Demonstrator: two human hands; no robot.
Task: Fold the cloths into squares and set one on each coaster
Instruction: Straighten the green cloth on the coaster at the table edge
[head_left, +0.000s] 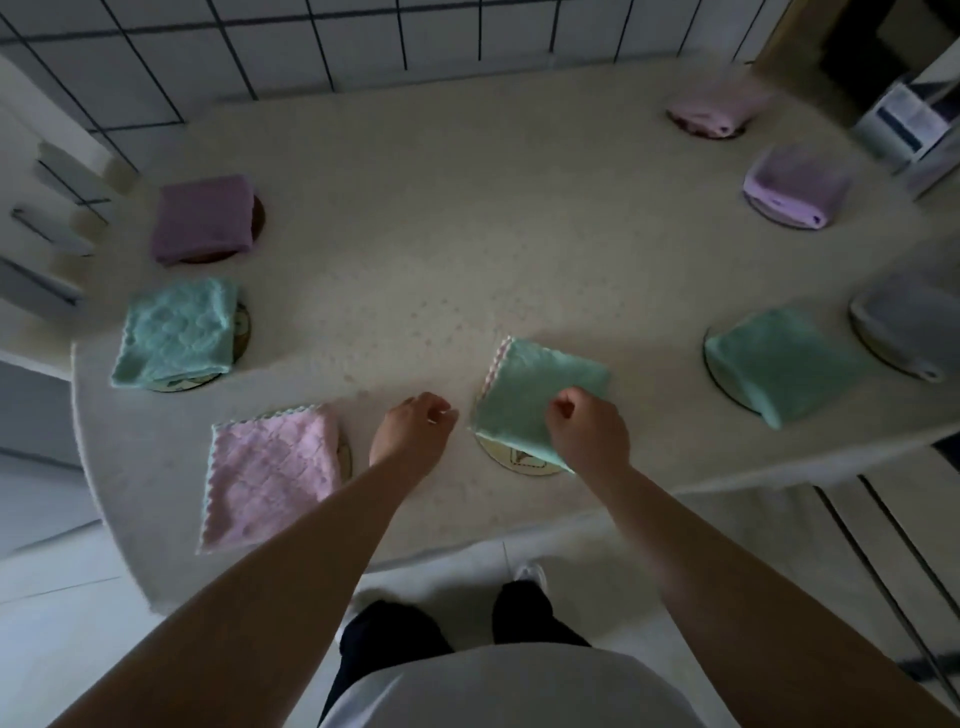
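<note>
Starting at the left edge of the table (467, 218), a purple cloth (202, 218) was seen folded on a dark coaster (258, 215), and a teal cloth (176, 332) was laid over a second coaster (241, 332) nearer the person. A pink cloth (270, 473) was spread over a coaster (344, 457) at the near edge. The left hand (415, 431) was held just beside it, fingers loosely curled, with nothing gripped. A green cloth (540, 389), folded square, was positioned on a pale coaster (519, 462); its near edge was pinched by the right hand (587, 431). Further right, another teal cloth (779, 364) was set on a coaster (714, 364). A grey cloth (909, 317), a lilac cloth (795, 182) and a pale pink cloth (711, 109) were each placed on coasters along the right side.
</note>
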